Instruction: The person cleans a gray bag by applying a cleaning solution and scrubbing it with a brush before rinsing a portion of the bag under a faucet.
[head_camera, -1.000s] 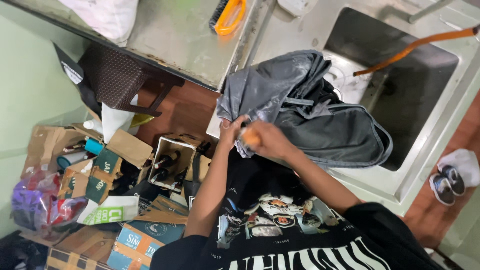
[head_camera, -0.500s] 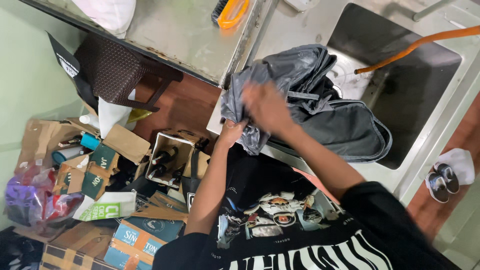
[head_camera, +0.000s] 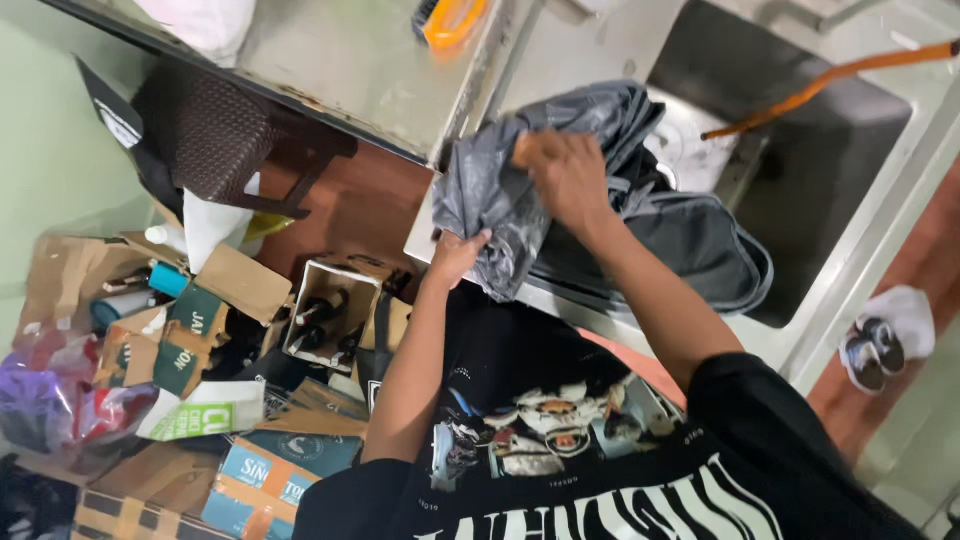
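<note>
A steel counter (head_camera: 350, 70) and a sink (head_camera: 800, 180) run across the far part of the scene, above a reddish floor crowded at the left with cardboard boxes (head_camera: 240, 470), and an open carton of dark bottles (head_camera: 325, 310) sits just left of the person's arm. A grey garment (head_camera: 520, 190) lies bunched on the near edge of the sink unit, spilling right into the basin beside a darker grey piece of fabric. The left hand (head_camera: 455, 255) grips the garment's lower edge at the counter rim, fingers curled closed around a fold of cloth. The right hand (head_camera: 565, 175) presses down on top of the bunched fabric farther in, fingers bent and gathered into the cloth. An orange hose (head_camera: 830, 75) crosses the basin at the far right, and an orange-handled brush (head_camera: 450, 20) rests on the counter. 1 pair of slippers (head_camera: 870, 345) lies on the floor at the right.
</note>
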